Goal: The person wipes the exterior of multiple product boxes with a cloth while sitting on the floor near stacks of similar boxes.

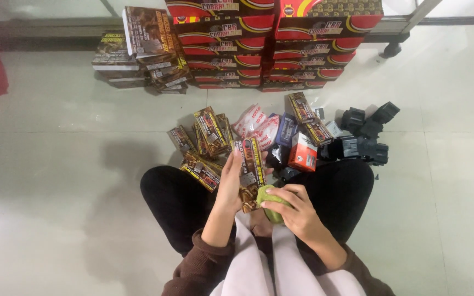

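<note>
Seated on a pale tiled floor [56, 164] with knees apart, I hold a long brown-and-yellow printed box [250, 170] upright in my left hand [229, 183], fingers wrapped along its left edge and clamped on it, while my right hand [294, 211] presses a small green cloth [270, 200] against the box's lower end, fingers curled shut around the cloth. The step in hand looks like wiping the box clean, with the lower end under the cloth; judging by the grip, the next move calls for turning the box in my left hand so a fresh face meets the cloth, keeping the hold firm enough that the carton does not slip. Just beyond my knees lies a loose heap of similar brown-and-yellow boxes [207, 134], some flat, some tilted against each other, beside red-and-white packets [259, 129], a small red-and-white carton [303, 153] and a cluster of black plastic parts [366, 140]. All these cartons are closed, so I cannot tell what is in them. Further off, against the wall, stands a tall stack of red-and-black cartons [270, 46], with a shorter stack of dark brown boxes [144, 49] just to its left, one leaning on the pile.
</note>
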